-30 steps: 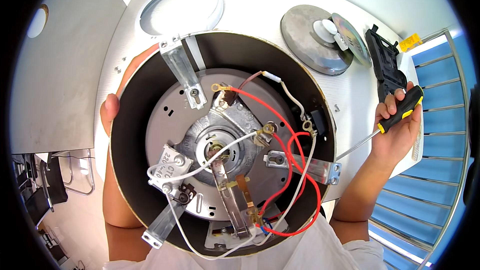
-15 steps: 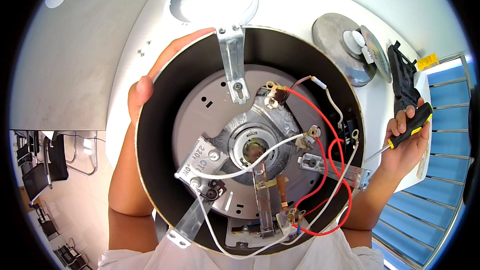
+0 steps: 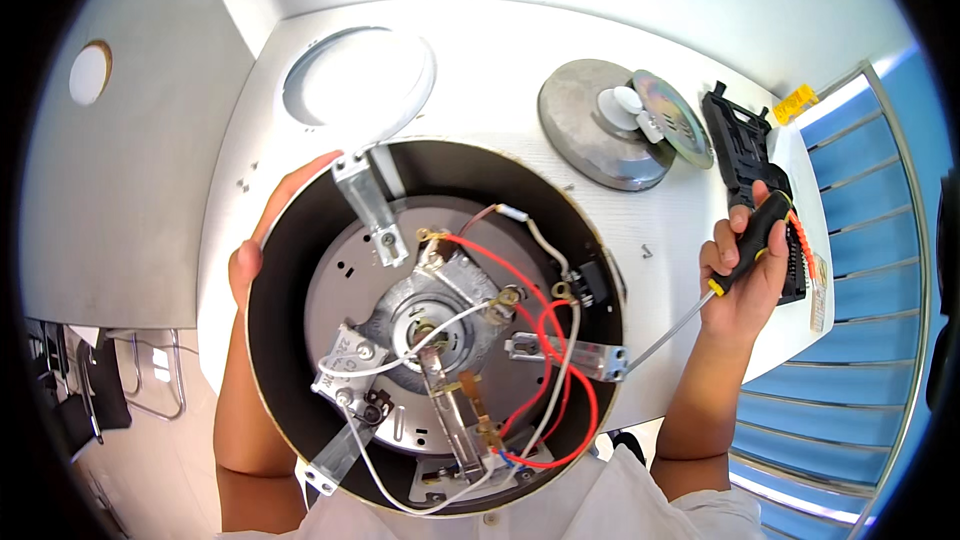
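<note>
A round metal rice cooker body [image 3: 268,360] lies tilted in front of me with its open underside up. Inside are a grey plate [image 3: 330,295], red wires [image 3: 592,395], white wires and metal brackets; one bracket [image 3: 368,202] crosses the far rim, another [image 3: 575,353] the right side. My left hand [image 3: 247,265] is closed on the far left wall, some fingers hidden behind it. To the right, my right hand [image 3: 752,290] grips a black-and-yellow screwdriver [image 3: 750,240]. Its shaft slants down left, the tip at the right bracket's outer end; contact is unclear.
On the white table lie a white ring [image 3: 425,90], a metal lid [image 3: 580,130] with a white knob, a thin disc [image 3: 678,110] leaning on it, and a black tool case [image 3: 735,145]. Loose screws [image 3: 646,252] are scattered. A metal railing [image 3: 850,175] stands at right.
The whole view has shifted, so the table items sit lower and further left. More of the screwdriver's shaft shows, and its tip is now at the right bracket's end.
</note>
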Tool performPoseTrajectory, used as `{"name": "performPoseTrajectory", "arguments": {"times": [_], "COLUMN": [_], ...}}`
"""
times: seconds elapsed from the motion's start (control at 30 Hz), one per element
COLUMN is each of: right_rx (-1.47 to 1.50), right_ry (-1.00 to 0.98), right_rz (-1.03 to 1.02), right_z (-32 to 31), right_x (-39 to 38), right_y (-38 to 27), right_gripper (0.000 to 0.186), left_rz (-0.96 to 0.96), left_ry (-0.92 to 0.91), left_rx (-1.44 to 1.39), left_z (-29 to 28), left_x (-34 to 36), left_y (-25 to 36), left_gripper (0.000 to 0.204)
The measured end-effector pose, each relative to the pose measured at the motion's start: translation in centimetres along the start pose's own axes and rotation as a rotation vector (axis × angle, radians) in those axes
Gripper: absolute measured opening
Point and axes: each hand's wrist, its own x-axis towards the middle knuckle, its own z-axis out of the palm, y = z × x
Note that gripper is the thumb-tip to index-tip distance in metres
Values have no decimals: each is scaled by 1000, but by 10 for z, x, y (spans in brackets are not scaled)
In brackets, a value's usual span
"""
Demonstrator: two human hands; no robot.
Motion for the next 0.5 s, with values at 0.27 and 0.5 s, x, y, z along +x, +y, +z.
{"name": "performPoseTrajectory", "arguments": {"times": [0.27,0.5], "right_rx": [-33,-48], "right_ry": [107,65], "right_rz": [-54,-122], "right_z": [7,4], "right_x": [-1,-4], "right_y": [-3,-6], "right_gripper": [37,39], "left_rz": [1,68], "left_ry": [4,-94], "left_rx": [-13,-7], "left_z": [-3,0], "left_x": [1,1], "left_y": [0,0], "left_gripper": [92,93]}}
